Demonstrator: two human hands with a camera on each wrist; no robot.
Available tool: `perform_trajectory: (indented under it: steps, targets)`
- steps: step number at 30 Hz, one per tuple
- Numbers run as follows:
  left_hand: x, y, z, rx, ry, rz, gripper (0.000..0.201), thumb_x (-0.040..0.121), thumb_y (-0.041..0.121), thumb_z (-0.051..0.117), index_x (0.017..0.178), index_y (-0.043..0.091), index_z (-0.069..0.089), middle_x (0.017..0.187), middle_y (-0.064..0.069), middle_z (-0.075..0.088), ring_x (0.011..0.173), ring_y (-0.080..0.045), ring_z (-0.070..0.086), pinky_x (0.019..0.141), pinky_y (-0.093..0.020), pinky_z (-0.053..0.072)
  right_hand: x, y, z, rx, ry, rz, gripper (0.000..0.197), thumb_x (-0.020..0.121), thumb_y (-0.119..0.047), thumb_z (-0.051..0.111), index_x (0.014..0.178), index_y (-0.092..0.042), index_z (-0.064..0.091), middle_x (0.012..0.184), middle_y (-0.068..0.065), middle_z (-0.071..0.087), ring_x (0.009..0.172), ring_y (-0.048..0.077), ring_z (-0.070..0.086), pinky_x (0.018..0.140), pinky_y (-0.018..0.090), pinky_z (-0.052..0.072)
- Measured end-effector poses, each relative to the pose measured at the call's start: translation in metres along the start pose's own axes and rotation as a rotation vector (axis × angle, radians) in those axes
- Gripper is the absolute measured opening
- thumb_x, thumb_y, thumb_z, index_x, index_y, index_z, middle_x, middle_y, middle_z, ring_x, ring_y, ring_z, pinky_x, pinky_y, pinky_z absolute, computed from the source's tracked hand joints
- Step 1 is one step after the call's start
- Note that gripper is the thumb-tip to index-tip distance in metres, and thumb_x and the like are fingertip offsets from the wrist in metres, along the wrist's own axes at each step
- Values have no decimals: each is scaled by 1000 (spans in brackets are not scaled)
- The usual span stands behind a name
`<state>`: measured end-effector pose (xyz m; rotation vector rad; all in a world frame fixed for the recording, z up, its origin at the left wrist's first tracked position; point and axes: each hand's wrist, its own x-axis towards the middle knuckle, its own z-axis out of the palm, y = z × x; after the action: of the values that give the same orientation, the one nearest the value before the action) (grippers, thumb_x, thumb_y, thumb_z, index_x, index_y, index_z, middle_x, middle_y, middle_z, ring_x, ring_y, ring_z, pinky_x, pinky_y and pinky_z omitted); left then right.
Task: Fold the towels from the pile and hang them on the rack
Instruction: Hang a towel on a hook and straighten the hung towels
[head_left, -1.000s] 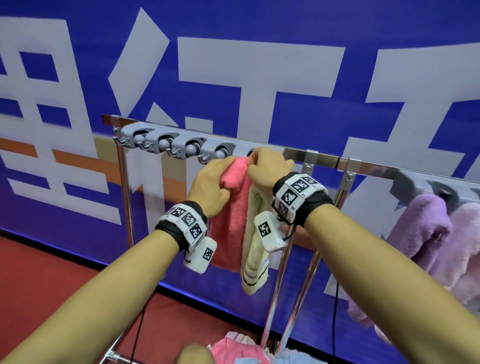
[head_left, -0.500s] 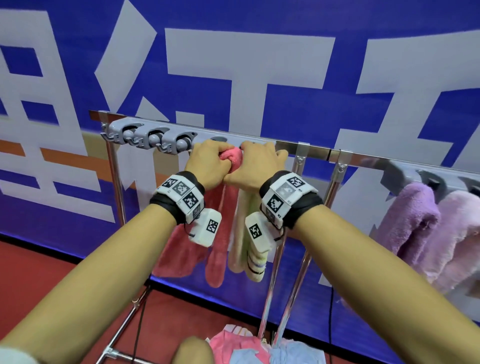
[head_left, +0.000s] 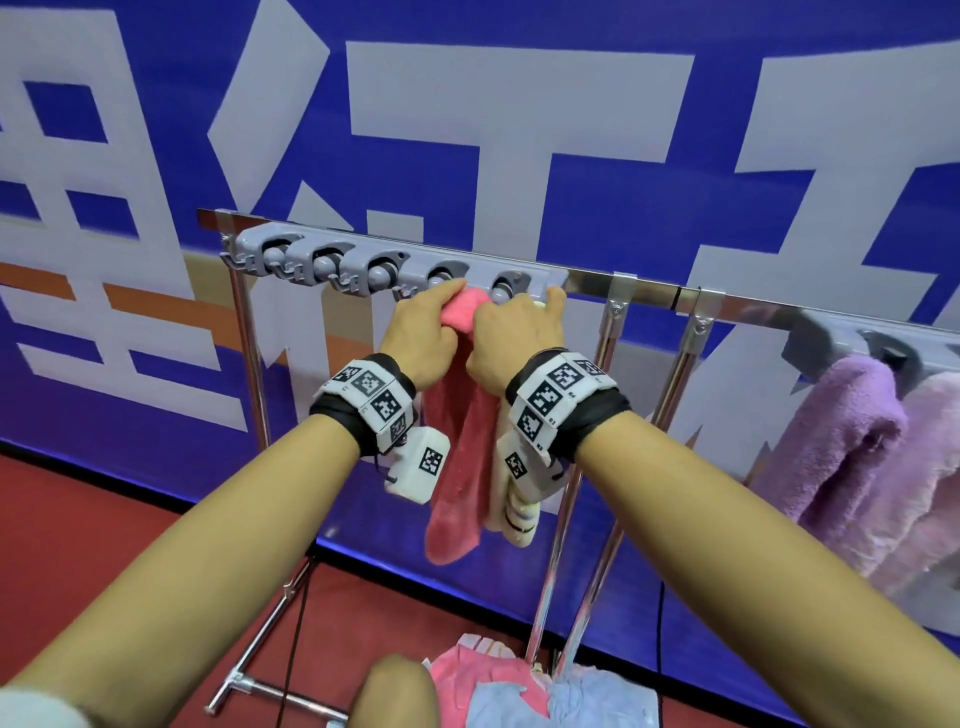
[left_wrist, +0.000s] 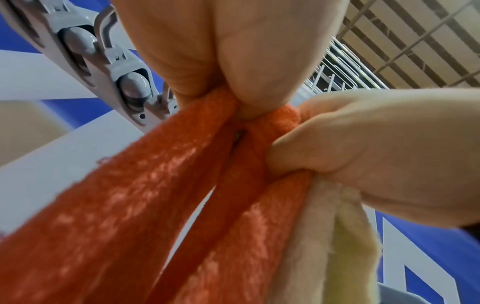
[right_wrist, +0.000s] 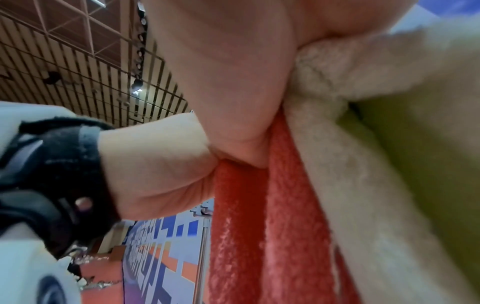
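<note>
A pink towel (head_left: 462, 452) hangs bunched from both hands just under the grey clip strip (head_left: 322, 260) of the rack (head_left: 649, 293). My left hand (head_left: 421, 332) pinches its top fold between thumb and fingers (left_wrist: 207, 51), close to a clip roller (left_wrist: 133, 83). My right hand (head_left: 514, 332) curls around the same fold from the right (left_wrist: 376, 154). A cream and yellow towel (head_left: 511, 514) hangs under the right hand, pressed against the pink towel (right_wrist: 272, 226). The cream towel (right_wrist: 363, 164) bunches into the right palm. The towels' top edges are hidden by the hands.
Purple towels (head_left: 852, 441) hang on a second clip strip at the right. A pile of pink and blue towels (head_left: 519, 691) lies low in front, by the rack's chrome legs (head_left: 561, 545). A blue banner wall (head_left: 467, 130) stands right behind the rack. The floor is red.
Both hands have raised the pink towel's top from below the strip to the clips. The towel has gone from a broad fold to a narrow bunched hang.
</note>
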<state>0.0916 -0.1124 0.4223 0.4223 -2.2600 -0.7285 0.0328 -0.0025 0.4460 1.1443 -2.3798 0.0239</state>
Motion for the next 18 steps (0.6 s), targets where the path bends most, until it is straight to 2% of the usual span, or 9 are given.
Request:
perform_trajectory:
  steps: [3,5,7,9,11,13,15,16,18]
  targets:
    - [-8,3,2,-17,-37,10,66,81,-7,44,142,19,51,130,-12,63,120,-28,56,90,-17,36,-4,0,3,-31,-100,-43,8,81,-28,54,82,-22,49,88,-3,54,116,25,47,110,61,11]
    - [-15,-2,3,-30,-77,4,71,78,-7,43,140,26,51,124,-9,67,114,-27,58,85,-18,37,-5,1,2,-51,-152,-57,8,80,-30,53,82,-22,50,87,-4,53,119,25,43,109,63,8]
    - [-19,-9,6,-42,-125,-19,64,77,-5,46,132,27,56,115,-6,68,111,-28,59,84,-22,38,-7,3,0,-51,-192,-69,10,79,-31,53,82,-21,52,86,-3,54,120,25,40,109,65,6]
    - [-24,-12,6,-51,-156,-55,48,77,-1,51,116,27,59,100,1,67,103,-30,61,79,-26,39,-10,5,-3,-34,-211,-77,15,78,-35,55,75,-20,52,82,-3,53,118,25,40,108,65,8]
    - [-31,-11,5,-113,-157,-83,51,78,0,53,118,30,54,97,5,65,95,-23,63,73,-27,43,-14,7,-7,-9,-166,-74,25,76,-41,56,65,-22,45,81,-4,53,115,24,45,106,60,16]
    - [-39,-11,2,-202,-152,-111,76,78,-6,52,144,29,38,120,2,64,97,-9,62,77,-24,46,-19,7,-10,13,-75,-64,32,73,-45,57,60,-22,39,83,-3,54,111,25,50,101,52,24]
    - [-45,-12,0,-282,-112,-117,91,77,-9,53,154,27,21,150,0,43,113,0,54,92,-24,42,-25,7,-15,49,-29,-65,28,73,-45,57,63,-21,46,90,0,57,110,27,51,96,48,29]
    - [-48,-11,-1,-321,-81,-111,93,75,-9,52,155,27,20,155,0,36,120,1,50,100,-27,40,-29,9,-17,76,-23,-70,26,74,-45,56,70,-20,55,95,1,60,110,28,51,95,47,33]
    - [-52,-5,-1,-383,-10,-77,92,71,-6,52,153,25,24,153,2,36,134,-4,39,111,-32,34,-36,14,-20,171,15,-84,31,77,-44,55,86,-17,67,103,2,64,107,29,52,92,45,42]
